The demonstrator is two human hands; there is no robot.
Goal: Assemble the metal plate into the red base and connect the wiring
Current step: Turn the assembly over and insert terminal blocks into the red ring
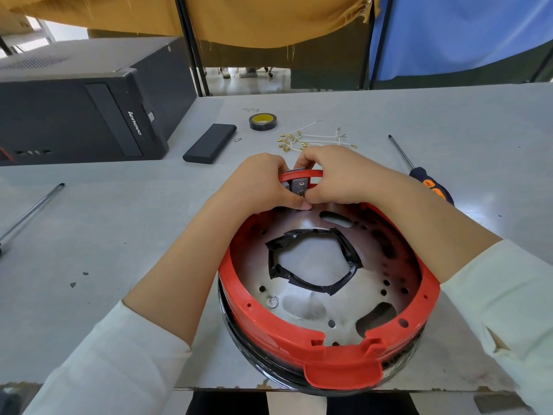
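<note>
Nearest the camera: my two pale long sleeves (pixel 98 348) and the front lip of the round red plastic base (pixel 329 351), which sits on a dark glossy shell right at the near edge of the grey desk (pixel 119 235).

Fingers: at the far rim of the base, the fingers (pixel 294 202) of my left hand (pixel 260 184) and those of my right hand (pixel 338 175) are curled and pinching a small grey metal terminal block (pixel 299 185) seated in the red loop bracket there. Whether a wire is in the pinch cannot be told; my hands hide it.

Progress (judged): the perforated circular metal plate (pixel 299 307) already lies inside the red base, its central opening edged with black tape (pixel 314 259). The bundle of white wires with brass spade terminals (pixel 314 140) lies loose on the desk just beyond my hands, so most of the wiring appears still to be connected.

Outward: a roll of black tape with a yellow core (pixel 262 121) and a flat black rectangular case (pixel 210 143) beyond; an orange-and-black-handled screwdriver (pixel 419 175) to the right, near my right forearm; a thin metal rod (pixel 30 214) to the left; a black desktop computer tower (pixel 80 115) lying at far left.

Room and edges: the base slightly overhangs the near desk edge, so pulling it toward me risks tipping it. Bare desk lies to the left of the base; reaching for the wires is unobstructed.
</note>
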